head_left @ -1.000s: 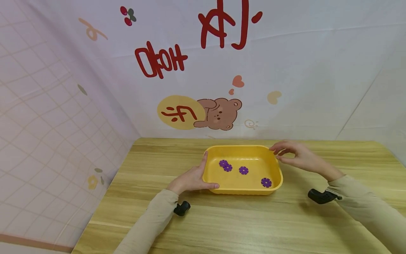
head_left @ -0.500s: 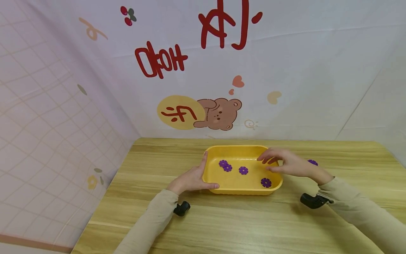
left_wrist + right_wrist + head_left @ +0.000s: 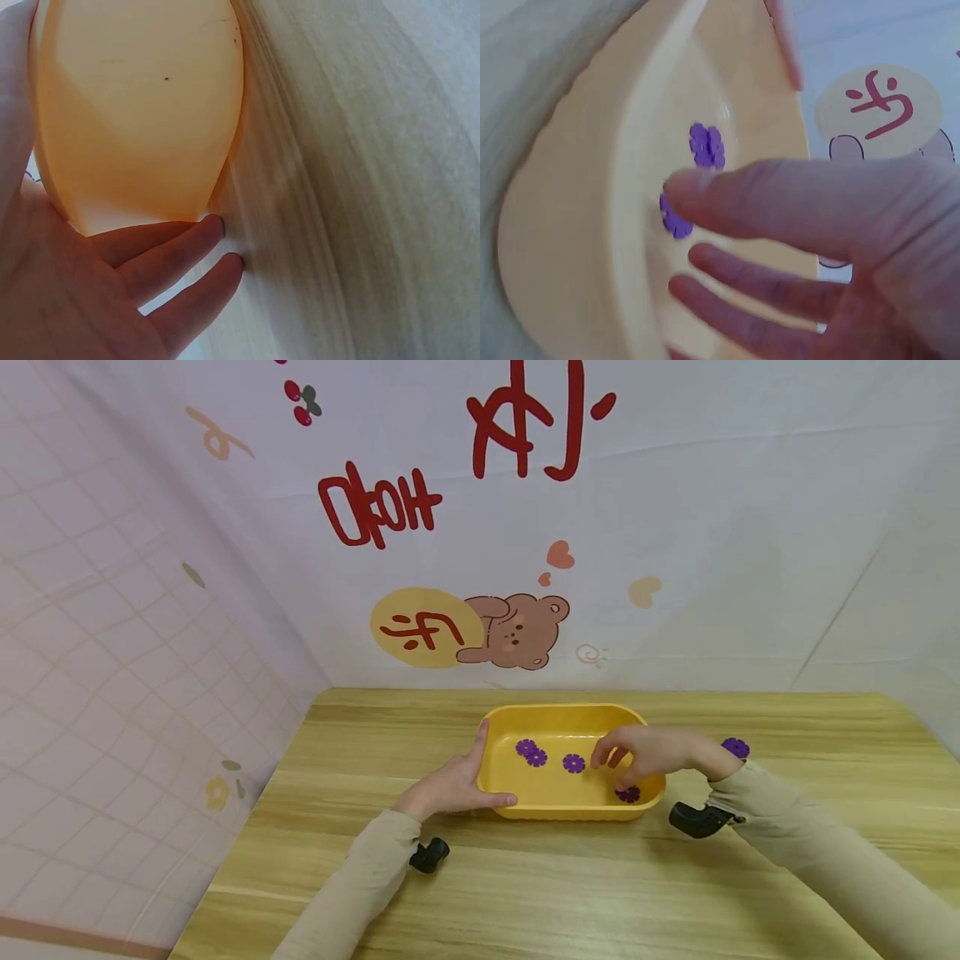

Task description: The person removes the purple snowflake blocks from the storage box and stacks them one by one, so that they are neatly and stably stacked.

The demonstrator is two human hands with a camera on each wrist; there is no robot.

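Observation:
A yellow plastic basin (image 3: 570, 813) stands on the table with several purple notched snowflake discs on its floor. My left hand (image 3: 450, 787) holds the basin's left end, thumb over the near rim and fingers along the outer wall; the left wrist view shows these fingers (image 3: 184, 259) against the wall. My right hand (image 3: 652, 752) reaches over the right rim, fingers bent and apart, with nothing visible between them. Its thumb is above the right-hand disc (image 3: 628, 794) and partly hides it; contact cannot be told. A middle disc (image 3: 573, 763) lies left of the fingertips. Two overlapping discs (image 3: 531, 752) lie farther left.
Another purple disc or small pile (image 3: 736, 747) lies on the wooden table (image 3: 540, 893), right of the basin beside my right wrist. A printed cloth (image 3: 720, 568) hangs behind the table. Black wrist mounts (image 3: 701, 819) hang under both sleeves.
My right hand has moved left and down from the basin's right rim to the discs inside, uncovering purple on the table at right. My left hand has stayed on the basin.

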